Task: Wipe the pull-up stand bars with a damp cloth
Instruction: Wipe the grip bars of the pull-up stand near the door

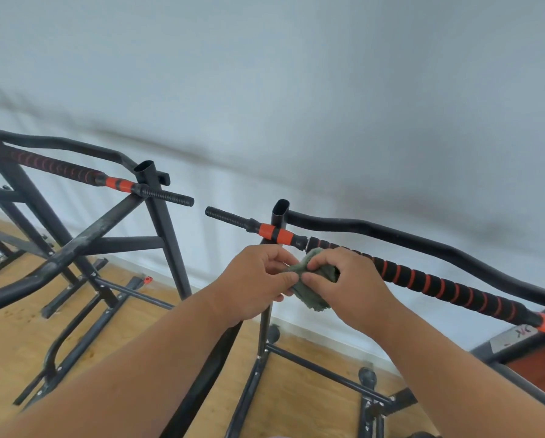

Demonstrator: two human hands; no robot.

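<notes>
Fingers (291,275) of both hands pinch the green cloth (315,290) just below the striped foam bar (438,287), which runs off to the right.

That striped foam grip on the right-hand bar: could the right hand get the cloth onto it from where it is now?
Probably yes. The right hand holds the green cloth, with the left hand pinching it too, right beside the striped foam grip. Nothing visible lies between them.

Wooden floor (9,349) (orange-brown planks) bears black pull-up stand frames (167,229), feet resting directly.
</notes>
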